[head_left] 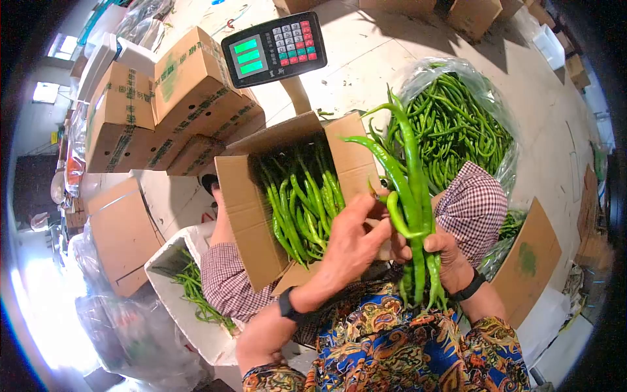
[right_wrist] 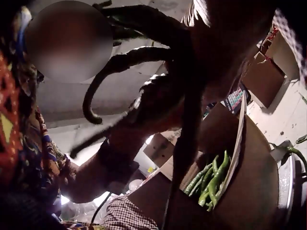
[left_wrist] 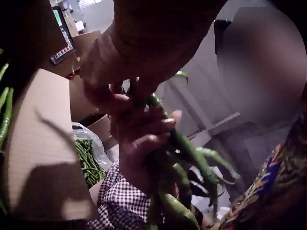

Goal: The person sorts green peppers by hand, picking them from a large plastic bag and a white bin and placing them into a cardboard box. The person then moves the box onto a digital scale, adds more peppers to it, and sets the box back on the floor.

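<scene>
A bunch of long green chili peppers (head_left: 408, 189) stands upright in front of the printed shirt, gripped low down by my right hand (head_left: 450, 258). Several pepper ends poke out below that hand. From the other side, my left hand (head_left: 356, 238) pinches at a curved pepper (head_left: 396, 215) on the bunch's near-left edge with bent fingers and thumb. Both hands come close together in the left wrist view, the left one (left_wrist: 144, 52) above and in shadow. Just beyond the left hand, an opened cardboard box (head_left: 251, 228) holds a layer of green chili peppers (head_left: 304, 206).
A plastic-lined heap of peppers (head_left: 460, 124) stands at the right. Behind the box is a scale display (head_left: 274, 49) with green screens; stacked cartons (head_left: 176, 104) stand left of it. A white foam box (head_left: 222, 346) with peppers sits at lower left, a cardboard sheet (head_left: 529, 264) at right.
</scene>
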`<state>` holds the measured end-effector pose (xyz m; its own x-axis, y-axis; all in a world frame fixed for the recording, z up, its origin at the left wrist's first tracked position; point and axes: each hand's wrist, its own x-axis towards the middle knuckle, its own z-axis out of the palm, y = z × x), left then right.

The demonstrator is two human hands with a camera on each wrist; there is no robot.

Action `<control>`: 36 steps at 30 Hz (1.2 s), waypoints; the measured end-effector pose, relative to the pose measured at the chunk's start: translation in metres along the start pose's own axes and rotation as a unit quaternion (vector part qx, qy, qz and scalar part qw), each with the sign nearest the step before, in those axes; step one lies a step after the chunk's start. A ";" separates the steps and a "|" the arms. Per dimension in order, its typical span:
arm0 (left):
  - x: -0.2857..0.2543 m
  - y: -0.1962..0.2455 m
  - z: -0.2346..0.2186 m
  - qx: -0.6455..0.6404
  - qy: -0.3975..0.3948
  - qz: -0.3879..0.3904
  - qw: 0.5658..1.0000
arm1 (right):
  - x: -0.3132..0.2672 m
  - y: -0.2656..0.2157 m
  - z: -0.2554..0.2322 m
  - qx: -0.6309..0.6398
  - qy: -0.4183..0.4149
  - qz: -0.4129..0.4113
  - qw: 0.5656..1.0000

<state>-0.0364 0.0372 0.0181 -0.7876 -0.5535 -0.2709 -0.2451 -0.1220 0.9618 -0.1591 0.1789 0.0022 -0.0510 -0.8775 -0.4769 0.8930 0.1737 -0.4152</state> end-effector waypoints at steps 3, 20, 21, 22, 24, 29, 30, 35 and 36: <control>0.002 -0.004 0.018 -0.024 0.052 0.056 0.997 | 0.005 0.008 -0.014 0.011 0.002 -0.028 1.000; -0.001 -0.023 0.045 -0.066 0.163 0.097 0.980 | 0.020 0.028 -0.012 0.067 0.072 -0.094 0.991; -0.001 -0.023 0.040 -0.025 0.139 0.094 0.986 | 0.016 0.023 -0.011 0.076 0.071 -0.075 0.992; -0.001 -0.021 0.040 -0.026 0.135 0.098 0.986 | 0.014 0.024 -0.019 0.075 0.071 -0.080 0.991; -0.002 -0.019 0.042 -0.015 0.117 0.160 0.980 | 0.011 0.023 -0.028 0.100 0.045 -0.073 0.991; -0.016 -0.024 0.047 -0.100 0.115 0.186 0.971 | 0.012 0.004 -0.038 0.102 0.012 -0.027 0.994; -0.018 -0.020 0.046 -0.100 0.115 0.187 0.970 | 0.013 0.003 -0.033 0.101 0.012 -0.027 0.994; -0.019 0.004 0.032 -0.253 0.198 0.047 0.946 | 0.011 0.003 -0.005 -0.017 0.025 -0.072 0.997; -0.021 0.009 0.029 -0.273 0.214 0.006 0.938 | 0.010 0.004 -0.001 -0.038 0.004 -0.059 0.997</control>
<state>-0.0386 0.0712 0.0309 -0.4608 -0.8234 -0.3312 0.1799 -0.4521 0.8736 -0.1567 0.1713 -0.0053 -0.1577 -0.8908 -0.4262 0.8436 0.1028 -0.5270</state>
